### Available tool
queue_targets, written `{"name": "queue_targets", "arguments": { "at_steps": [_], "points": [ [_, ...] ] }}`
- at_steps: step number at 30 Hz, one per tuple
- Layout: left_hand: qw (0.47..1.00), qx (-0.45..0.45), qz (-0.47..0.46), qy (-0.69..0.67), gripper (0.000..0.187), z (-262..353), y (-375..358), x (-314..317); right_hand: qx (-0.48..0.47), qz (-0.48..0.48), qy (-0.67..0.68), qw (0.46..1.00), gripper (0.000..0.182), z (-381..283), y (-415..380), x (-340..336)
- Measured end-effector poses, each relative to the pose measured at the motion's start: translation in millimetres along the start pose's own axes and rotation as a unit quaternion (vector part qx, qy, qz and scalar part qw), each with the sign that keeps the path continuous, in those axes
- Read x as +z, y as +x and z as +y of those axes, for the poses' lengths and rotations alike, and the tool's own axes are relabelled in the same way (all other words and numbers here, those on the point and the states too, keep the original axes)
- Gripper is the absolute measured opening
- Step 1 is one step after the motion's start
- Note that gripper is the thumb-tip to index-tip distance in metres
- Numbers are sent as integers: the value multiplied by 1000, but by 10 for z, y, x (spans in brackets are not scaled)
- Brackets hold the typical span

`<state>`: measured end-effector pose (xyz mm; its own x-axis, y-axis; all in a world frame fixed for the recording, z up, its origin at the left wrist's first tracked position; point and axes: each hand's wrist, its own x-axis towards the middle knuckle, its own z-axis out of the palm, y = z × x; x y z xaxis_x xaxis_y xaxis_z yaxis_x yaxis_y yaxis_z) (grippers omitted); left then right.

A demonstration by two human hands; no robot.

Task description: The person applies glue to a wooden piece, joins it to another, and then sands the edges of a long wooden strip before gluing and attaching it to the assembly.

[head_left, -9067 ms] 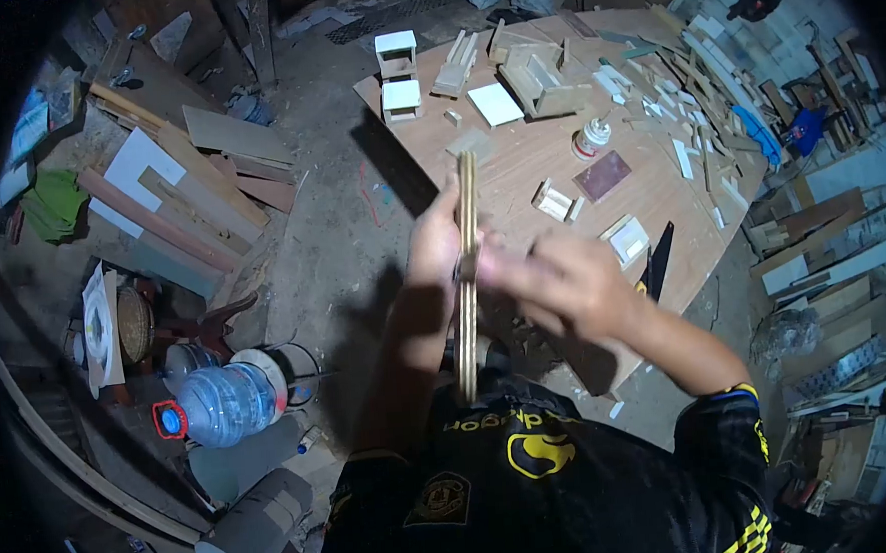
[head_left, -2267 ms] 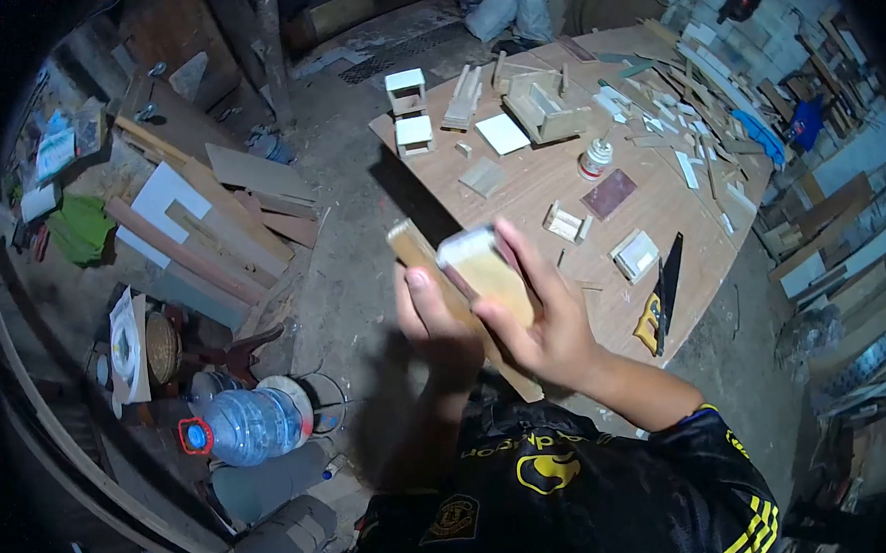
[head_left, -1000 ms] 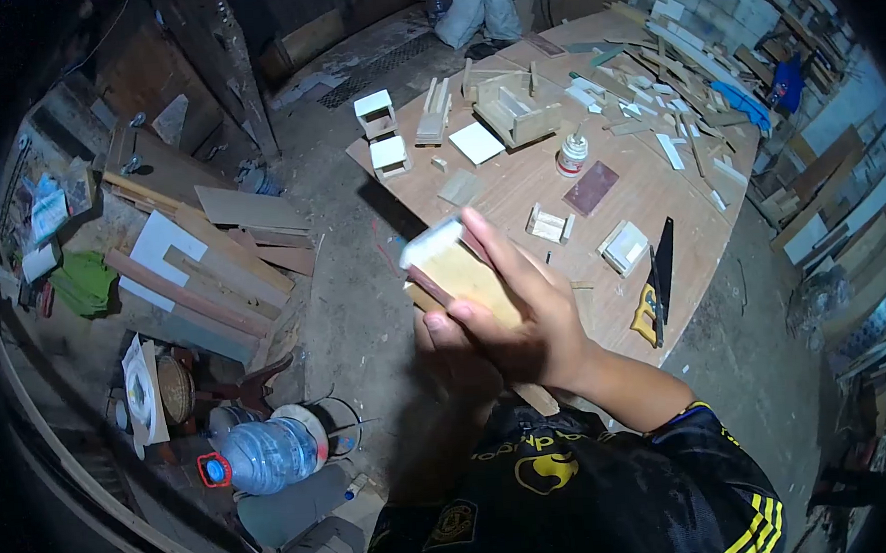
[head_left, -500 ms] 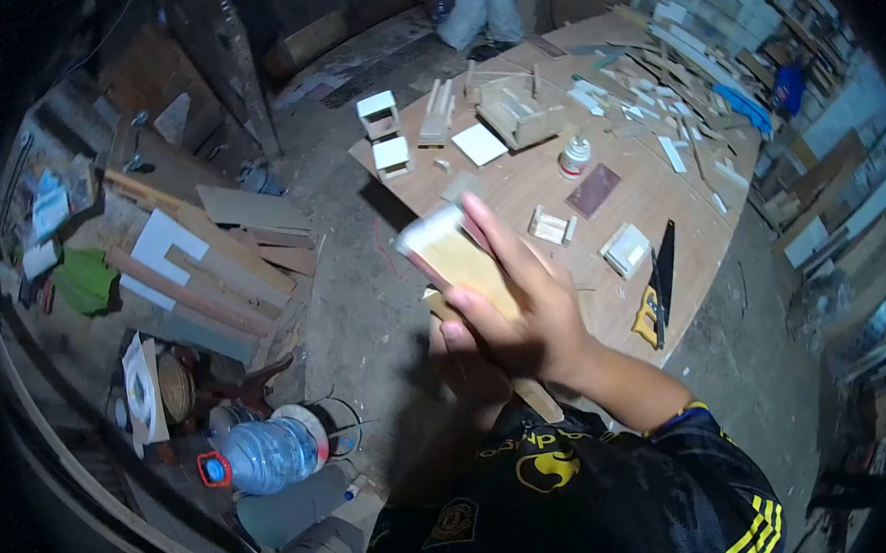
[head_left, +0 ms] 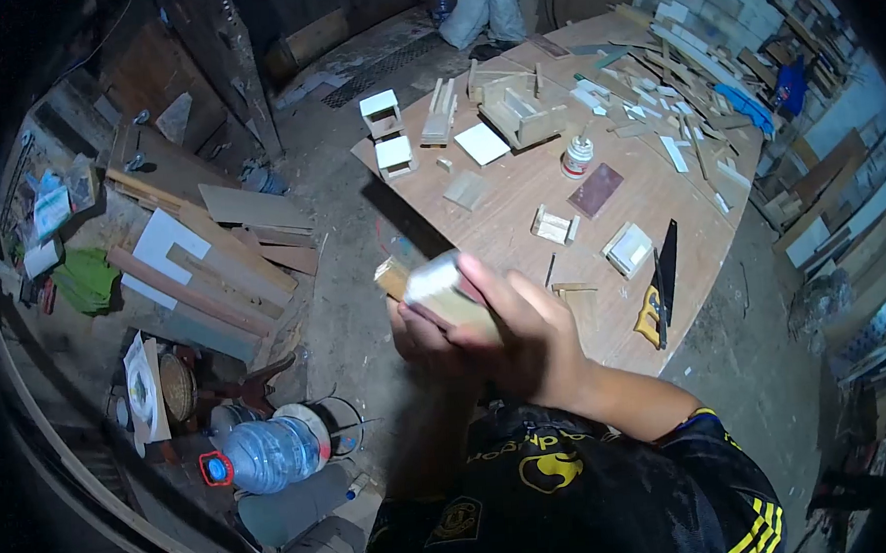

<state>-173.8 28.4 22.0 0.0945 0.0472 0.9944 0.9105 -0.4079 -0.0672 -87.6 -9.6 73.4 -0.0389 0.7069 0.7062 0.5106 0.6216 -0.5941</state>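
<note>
My right hand (head_left: 538,334) is wrapped round a pale rectangular block (head_left: 465,313) with a whitish end, slightly blurred by motion. Just left of it and partly below, my left hand (head_left: 421,340) closes on a narrow wooden strip (head_left: 391,277), whose end sticks up past the fingers. Block and strip are side by side in front of my chest; whether they touch is hidden by the fingers.
On the wooden table (head_left: 480,209) ahead lie a handsaw (head_left: 660,300), a white jar (head_left: 577,156), a reddish-brown panel (head_left: 596,189), small wooden assemblies (head_left: 555,225) and heaped offcuts (head_left: 654,95). A large water bottle (head_left: 272,453) lies at lower left, beside leaning boards (head_left: 202,259).
The block in my right hand has moved down towards my body. My left hand and the strip have come up and left, so the strip's end now shows beside the block.
</note>
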Motion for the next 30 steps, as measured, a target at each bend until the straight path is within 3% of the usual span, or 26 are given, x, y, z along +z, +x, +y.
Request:
{"name": "queue_targets", "arguments": {
  "at_steps": [2,3,5,6,7,8,9,10,11,12,14,16,19,23,24,26,28,29,30],
  "points": [
    [964,-62,-100,237,59,334,173,4,-201,103,-131,965,72,200,231,187],
    [966,-61,-99,233,59,336,48,35,-200,105,-134,965,72,214,333,170],
    [986,-145,0,-77,56,281,-467,105,22,28,-17,999,73,139,539,78],
    [955,-184,51,-228,55,226,-676,78,19,45,29,998,70,117,626,54],
    [969,-151,-51,-187,48,108,-394,-136,32,47,69,996,68,93,634,9],
    [970,-153,-48,-181,48,61,-392,-137,43,45,111,992,67,82,633,-64],
    [914,-300,-99,-255,43,20,-390,-131,21,65,93,993,67,42,612,-140],
    [827,-438,-144,-322,41,-24,-397,-139,2,84,76,994,67,-14,541,-206],
    [713,-561,-183,-378,43,-71,-409,-162,42,68,106,991,67,-70,428,-252],
    [717,-565,-177,-369,43,-123,-421,-181,47,28,65,996,66,-100,275,-299],
    [807,-494,-159,-282,43,-215,-433,-190,18,-21,-12,1000,66,-107,-10,-254],
    [878,-411,-144,-199,44,-250,-441,-172,55,-57,17,997,68,-153,-216,-172],
    [951,-269,-125,-86,45,-222,-464,-126,60,-19,26,998,68,-148,-213,-102],
    [993,-60,-87,48,46,-84,-528,-70,28,11,42,999,67,-108,134,-22],
    [994,-58,-87,40,46,-18,-705,-8,38,-18,20,999,67,-86,278,-4],
    [957,-256,32,-131,60,100,-959,118,50,-40,-4,998,67,10,517,40],
    [989,-21,-138,42,58,24,-608,-196,4,67,58,996,67,87,684,86],
    [900,-318,-213,-209,46,-8,-566,-206,4,86,72,994,67,63,676,35],
    [664,-564,-248,-423,45,-51,-549,-208,1,86,78,993,69,-2,617,-49]
  ]
}}
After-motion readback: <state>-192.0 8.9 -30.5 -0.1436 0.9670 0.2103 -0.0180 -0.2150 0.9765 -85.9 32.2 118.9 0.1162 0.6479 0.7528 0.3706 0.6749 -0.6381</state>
